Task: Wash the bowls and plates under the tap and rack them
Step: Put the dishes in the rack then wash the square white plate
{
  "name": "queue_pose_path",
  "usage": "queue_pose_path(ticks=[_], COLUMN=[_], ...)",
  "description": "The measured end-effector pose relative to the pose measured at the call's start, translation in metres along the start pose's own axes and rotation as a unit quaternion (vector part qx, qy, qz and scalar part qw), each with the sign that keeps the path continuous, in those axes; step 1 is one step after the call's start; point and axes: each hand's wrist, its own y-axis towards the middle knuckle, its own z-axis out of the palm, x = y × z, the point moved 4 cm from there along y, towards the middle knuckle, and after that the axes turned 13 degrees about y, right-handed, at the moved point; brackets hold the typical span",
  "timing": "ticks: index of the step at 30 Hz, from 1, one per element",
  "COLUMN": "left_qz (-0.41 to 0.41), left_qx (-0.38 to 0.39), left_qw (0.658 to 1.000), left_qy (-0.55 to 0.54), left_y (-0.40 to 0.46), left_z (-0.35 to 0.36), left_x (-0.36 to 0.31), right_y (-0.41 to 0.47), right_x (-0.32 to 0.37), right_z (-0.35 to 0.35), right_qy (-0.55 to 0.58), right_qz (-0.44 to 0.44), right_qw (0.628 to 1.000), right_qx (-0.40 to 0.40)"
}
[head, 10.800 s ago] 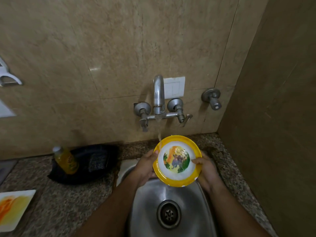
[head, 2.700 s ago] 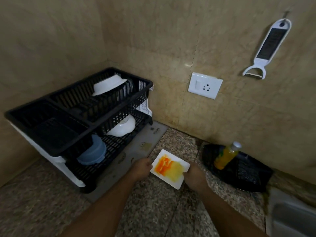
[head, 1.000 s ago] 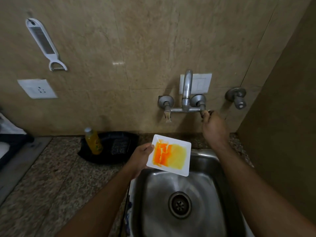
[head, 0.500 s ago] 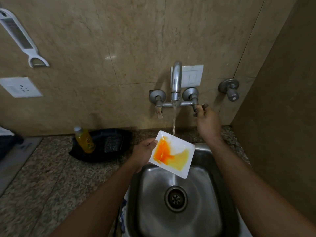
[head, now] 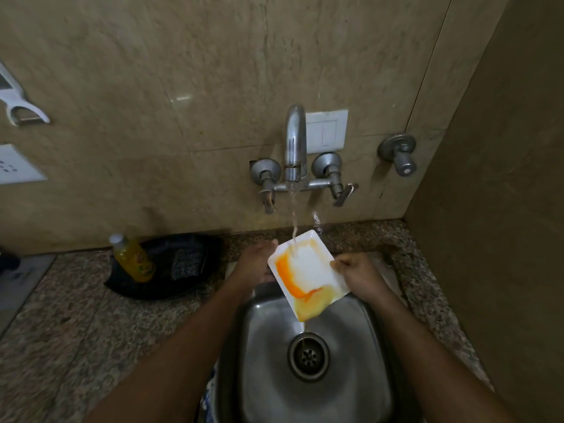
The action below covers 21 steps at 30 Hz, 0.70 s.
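Holding a small plate (head: 308,270) over a sink (head: 360,358), both hands on it. White, flat, square-ish with round corners, smooth and shiny. Smeared with orange and yellow sauce along the left edge and the near corner; clean and white in the middle and at the top. Tilted, far corner up, near corner down.

Left hand (head: 256,264) on the plate's left edge, fingers behind it, thumb tip at the top left corner. Right hand (head: 357,273) on the right edge, fingers curled, pinching the rim. Both arms bare, reaching in from below, wrists near straight.

Just above the grip, a thin stream of water (head: 294,221) falling from a tap (head: 295,141) and landing on the plate's top part. Yellow water dripping off the low corner, straight down toward the drain (head: 309,355).

Tap: shiny grey metal, curved like a hook, with two round knobs and little levers either side. Behind it, a white switch (head: 326,131) on the wall. Right of that, another round metal knob (head: 398,152).

Sink under the grip: smooth steel, a rounded square, wet. Round drain with little holes.

Counter (head: 76,325) around the sink: speckled stone, brown and grey. Wall (head: 152,87): smooth tan tiles, a bit glossy.

Left of the hands, a black tray (head: 183,270) with a yellow bottle (head: 132,257) with a white cap standing on it. Far left on the wall, a white peeler (head: 18,108) and a white socket (head: 15,166).
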Motion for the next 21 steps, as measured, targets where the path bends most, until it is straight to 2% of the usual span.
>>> queue_pose_path(ticks=[6,12,21], left_qz=[-0.031,-0.008,0.025], left_qx=[0.02,0.05,0.041], left_qw=[0.998,0.999,0.998], left_qy=[-0.053,-0.012,0.048], left_y=[-0.007,-0.005,-0.007], left_z=[0.012,0.026,0.031], left_x=[0.008,-0.002,-0.009], right_y=[-0.006,-0.016,-0.025], right_x=[-0.019,-0.033,-0.03], right_z=[-0.002,-0.014,-0.015], right_qy=[0.03,0.086,0.038], right_qz=[-0.001,0.064,0.078], right_qw=[0.999,0.994,0.995], right_qx=[-0.021,-0.001,0.039])
